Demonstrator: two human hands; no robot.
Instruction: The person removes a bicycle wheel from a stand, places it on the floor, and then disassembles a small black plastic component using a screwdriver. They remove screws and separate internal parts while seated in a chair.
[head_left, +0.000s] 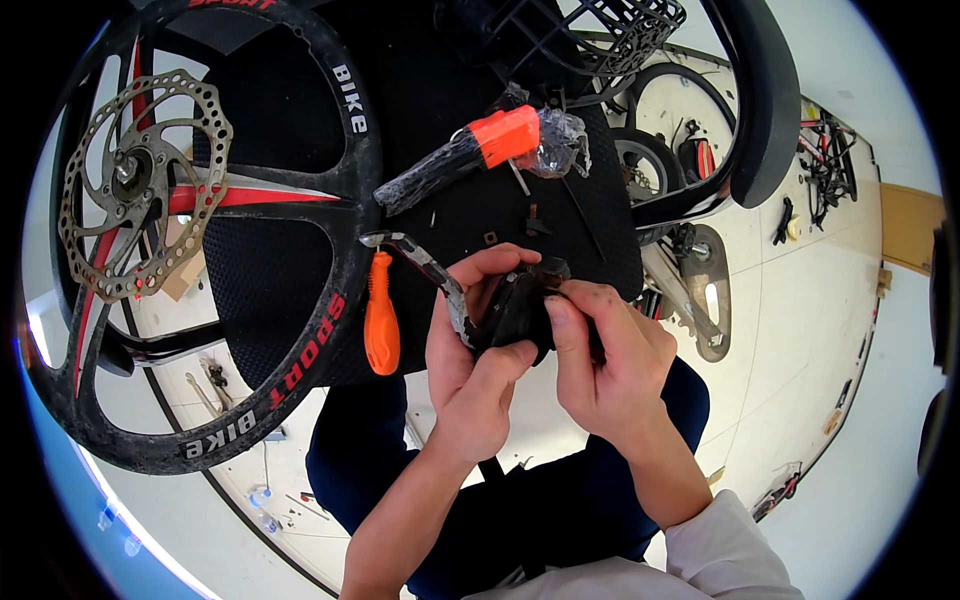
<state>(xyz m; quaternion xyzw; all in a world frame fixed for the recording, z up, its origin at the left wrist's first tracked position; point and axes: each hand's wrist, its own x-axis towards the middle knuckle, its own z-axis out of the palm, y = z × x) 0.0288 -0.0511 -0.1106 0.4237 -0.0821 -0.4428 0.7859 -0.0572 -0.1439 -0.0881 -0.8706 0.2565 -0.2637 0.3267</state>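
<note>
Red-and-black wheel looms at left as the left hand clasps a worn lever assembly above the lap, right hand pinching it; a slipped grip could drop it

On the left, the wheel blocks the way, and screwdriver and held lever crowd its gap to the left hand. Far, bare seat opens between wheel and wrapped bundle. Right of the rod, a bare strip remains; the armrest stands beyond.
</note>
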